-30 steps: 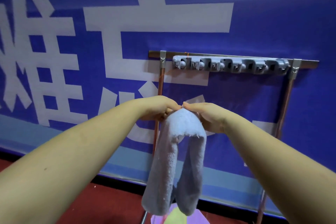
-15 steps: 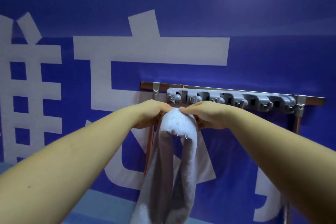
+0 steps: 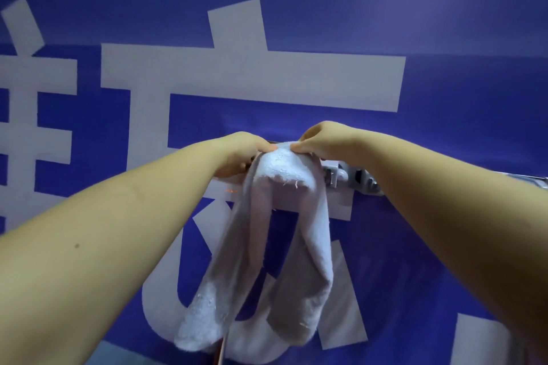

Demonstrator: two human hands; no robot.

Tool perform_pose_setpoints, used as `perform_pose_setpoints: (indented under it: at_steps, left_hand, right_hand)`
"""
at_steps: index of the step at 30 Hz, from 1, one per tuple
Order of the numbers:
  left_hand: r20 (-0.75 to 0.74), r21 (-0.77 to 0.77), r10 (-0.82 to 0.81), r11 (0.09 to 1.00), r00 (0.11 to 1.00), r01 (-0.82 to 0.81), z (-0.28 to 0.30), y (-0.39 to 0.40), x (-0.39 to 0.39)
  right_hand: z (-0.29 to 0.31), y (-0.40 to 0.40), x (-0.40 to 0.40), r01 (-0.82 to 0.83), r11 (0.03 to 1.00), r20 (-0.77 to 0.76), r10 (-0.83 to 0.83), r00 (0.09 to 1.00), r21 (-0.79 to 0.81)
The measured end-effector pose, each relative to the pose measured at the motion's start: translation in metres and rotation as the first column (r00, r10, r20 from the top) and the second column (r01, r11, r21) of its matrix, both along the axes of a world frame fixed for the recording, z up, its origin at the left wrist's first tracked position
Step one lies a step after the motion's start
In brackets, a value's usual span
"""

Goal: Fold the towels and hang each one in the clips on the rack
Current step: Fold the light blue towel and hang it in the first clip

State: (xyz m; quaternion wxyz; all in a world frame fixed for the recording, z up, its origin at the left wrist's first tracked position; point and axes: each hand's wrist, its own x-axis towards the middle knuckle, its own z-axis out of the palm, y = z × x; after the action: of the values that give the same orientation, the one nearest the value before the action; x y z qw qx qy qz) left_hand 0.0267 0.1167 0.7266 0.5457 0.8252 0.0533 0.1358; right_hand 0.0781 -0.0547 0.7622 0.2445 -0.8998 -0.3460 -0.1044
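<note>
Since the frame half a second earlier, both hands and the towel [image 3: 284,216] have been raised to the level of the rack's clip bar [image 3: 350,179], and the left end of that bar is now covered by the towel and the hands.

The towel's bunched top is pinched from either side: by the left hand [image 3: 240,154] with fingers curled at the left of the bunch, and by the right hand [image 3: 323,141] with thumb and fingertips closed on the right of it. The rest of the towel hangs down in two long loops in front of the blue banner [image 3: 444,24] with large white characters. Only a short grey stretch of the clip bar is seen, just to the right of the towel and partly behind the right forearm. Whether the fabric has entered a clip cannot be told, since the nearest clips are hidden.

Risks, as judged: the thick bunch may be too bulky to be pushed fully between a clip's jaws, so that it slips out once released. With the clip hidden from view, the bunch may be pressed beside the clip rather than into it. The uneven loops may pull the fold apart under their own weight.

No containers are visible.
</note>
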Motion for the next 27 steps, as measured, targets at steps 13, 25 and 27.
perform_pose_setpoints:
  at_steps: [13, 25, 27]
  left_hand:
    - [0.131, -0.033, 0.034, 0.999, 0.991, -0.030, -0.026, -0.002, 0.023]
    - [0.129, -0.216, 0.054, 0.976, 0.990, -0.026, -0.054, -0.009, 0.028]
    - [0.138, -0.207, 0.094, 0.976, 0.986, -0.064, -0.055, -0.010, 0.029]
  right_hand:
    - [-0.021, 0.016, 0.030, -0.011, 0.991, 0.053, 0.004, 0.999, 0.134]
    - [-0.034, 0.025, 0.035, -0.015, 0.991, 0.158, -0.006, 0.987, 0.132]
    - [-0.034, 0.025, 0.033, 0.000, 0.989, 0.160, -0.024, 0.987, 0.150]
